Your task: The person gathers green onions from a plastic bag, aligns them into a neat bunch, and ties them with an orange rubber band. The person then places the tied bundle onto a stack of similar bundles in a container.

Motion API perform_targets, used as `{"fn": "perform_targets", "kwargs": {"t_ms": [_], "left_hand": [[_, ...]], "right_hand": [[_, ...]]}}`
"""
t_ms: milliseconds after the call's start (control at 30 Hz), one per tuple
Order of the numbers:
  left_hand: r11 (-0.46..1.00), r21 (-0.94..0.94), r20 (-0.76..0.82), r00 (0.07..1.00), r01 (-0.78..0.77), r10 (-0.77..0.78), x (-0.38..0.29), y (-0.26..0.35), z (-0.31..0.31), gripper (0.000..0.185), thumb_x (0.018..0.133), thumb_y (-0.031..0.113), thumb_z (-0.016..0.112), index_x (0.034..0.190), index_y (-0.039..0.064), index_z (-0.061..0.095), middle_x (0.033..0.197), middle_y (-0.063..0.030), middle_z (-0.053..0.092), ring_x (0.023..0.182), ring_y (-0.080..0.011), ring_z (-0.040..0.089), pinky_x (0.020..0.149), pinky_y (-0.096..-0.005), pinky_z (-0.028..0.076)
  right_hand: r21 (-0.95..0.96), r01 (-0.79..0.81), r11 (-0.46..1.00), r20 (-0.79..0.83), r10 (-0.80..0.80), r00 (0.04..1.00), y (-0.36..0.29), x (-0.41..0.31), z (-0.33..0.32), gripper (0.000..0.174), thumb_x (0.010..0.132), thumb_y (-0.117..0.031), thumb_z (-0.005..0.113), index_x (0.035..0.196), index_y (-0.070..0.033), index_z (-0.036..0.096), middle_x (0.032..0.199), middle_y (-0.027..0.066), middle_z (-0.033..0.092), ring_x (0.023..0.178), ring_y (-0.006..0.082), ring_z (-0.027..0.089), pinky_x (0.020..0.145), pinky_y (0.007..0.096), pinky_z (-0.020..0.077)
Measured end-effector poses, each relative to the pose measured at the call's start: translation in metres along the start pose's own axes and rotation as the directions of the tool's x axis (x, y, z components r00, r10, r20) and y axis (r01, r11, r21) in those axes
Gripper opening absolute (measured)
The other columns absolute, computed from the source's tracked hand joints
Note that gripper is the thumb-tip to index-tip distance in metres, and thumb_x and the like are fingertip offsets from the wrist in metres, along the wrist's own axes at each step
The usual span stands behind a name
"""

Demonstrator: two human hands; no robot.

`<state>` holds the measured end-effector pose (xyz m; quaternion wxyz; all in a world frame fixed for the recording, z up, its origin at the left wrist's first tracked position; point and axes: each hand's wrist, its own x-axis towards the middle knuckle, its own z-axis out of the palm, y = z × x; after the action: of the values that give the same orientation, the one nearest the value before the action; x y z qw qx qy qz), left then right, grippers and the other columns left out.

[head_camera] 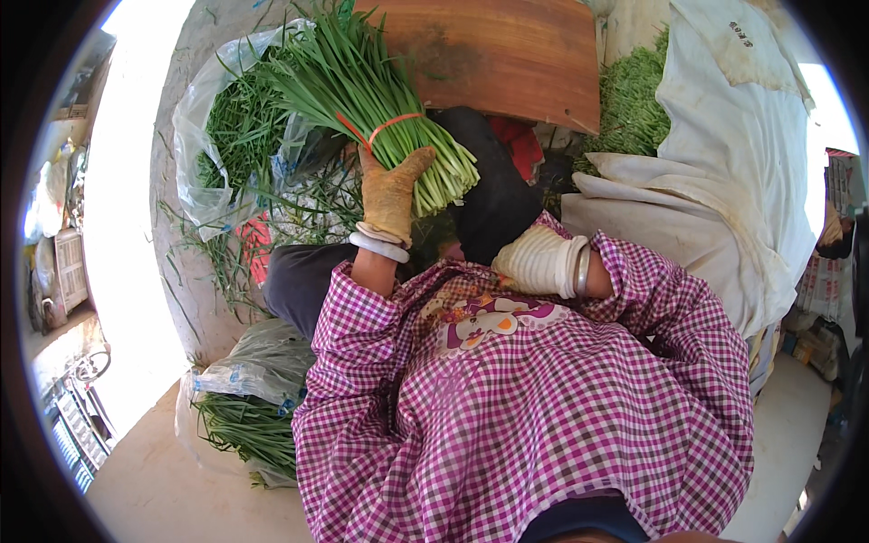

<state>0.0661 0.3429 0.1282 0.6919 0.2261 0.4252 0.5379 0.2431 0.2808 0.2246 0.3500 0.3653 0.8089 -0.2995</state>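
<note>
My left hand [388, 193], in a stained knit work glove, grips a bunch of long green leafy stalks [390, 115], which look like garlic chives. An orange-red band [394, 125] circles the bunch above its pale cut ends, and the leaves point to the upper left. My right hand [536, 263], in a whitish glove, rests low against the checked smock [543, 380] near my lap. Its fingers are turned down and mostly hidden, so I cannot tell whether they hold anything.
A wooden board [502, 54] lies ahead. Open plastic bags [197, 129] of loose greens sit at left, with another bag [265, 360] beside my hip. At right, a white cloth [733, 149] partly covers stacked green stalks [635, 95]. Leaf scraps litter the floor.
</note>
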Motion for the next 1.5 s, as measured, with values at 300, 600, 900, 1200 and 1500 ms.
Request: {"fn": "perform_targets", "kwargs": {"t_ms": [300,600,900,1200,1500], "left_hand": [[0.982,0.189,-0.076,0.997,-0.009,0.024,0.003,-0.005,-0.002,0.056,0.079,-0.002,0.075,0.128,0.005,0.048,0.103,-0.01,0.068,0.089,-0.0199,0.068,0.078,-0.0317,0.058],[0.956,0.286,-0.05,0.995,-0.072,0.09,0.004,-0.009,-0.001,0.06,0.079,-0.002,0.076,0.129,0.004,0.044,0.102,-0.0109,0.067,0.086,-0.021,0.069,0.075,-0.0321,0.059],[0.838,0.539,-0.086,0.985,-0.081,0.15,0.007,-0.012,-0.004,0.077,0.076,0.005,0.081,0.136,-0.006,0.034,0.102,-0.0103,0.069,0.087,-0.017,0.067,0.077,-0.0286,0.056],[0.769,0.634,-0.048,0.989,-0.078,0.14,0.001,-0.003,0.003,0.115,0.074,0.021,0.084,0.151,-0.009,0.005,0.105,-0.0173,0.069,0.09,-0.0224,0.068,0.081,-0.0305,0.054],[0.984,0.128,0.211,0.973,-0.126,0.097,-0.027,0.002,-0.002,0.101,0.08,-0.004,0.074,0.156,0.008,0.009,0.117,-0.0113,0.061,0.099,-0.0193,0.064,0.084,-0.0317,0.056]], "right_hand": [[0.016,-0.199,0.98,-0.617,0.166,0.769,0.025,0.027,-0.019,0.024,0.091,-0.032,0.06,0.104,-0.013,0.066,0.084,0.0108,0.068,0.076,0.0282,0.069,0.059,0.0415,0.0528],[-0.033,-0.112,0.993,-0.9,0.02,0.435,0.036,0.012,-0.008,0.022,0.093,-0.031,0.058,0.109,-0.017,0.062,0.079,0.0075,0.064,0.07,0.0281,0.067,0.059,0.0397,0.0523],[-0.365,-0.025,0.931,-0.643,-0.232,0.73,0.046,0.036,-0.013,0.01,0.081,-0.015,0.06,0.083,-0.011,0.069,0.077,0.0058,0.067,0.073,0.0246,0.069,0.059,0.0384,0.0541],[0.04,-0.064,0.997,-0.684,0.074,0.726,0.035,0.013,-0.04,0.025,0.092,-0.036,0.059,0.105,-0.016,0.063,0.078,0.0126,0.068,0.072,0.0339,0.068,0.06,0.044,0.0534],[0.839,0.047,0.543,-0.352,0.473,0.808,0.081,0.008,-0.034,0.062,0.082,-0.047,0.075,0.125,-0.004,0.062,0.1,0.0113,0.07,0.083,0.0186,0.065,0.07,0.033,0.0515]]}}
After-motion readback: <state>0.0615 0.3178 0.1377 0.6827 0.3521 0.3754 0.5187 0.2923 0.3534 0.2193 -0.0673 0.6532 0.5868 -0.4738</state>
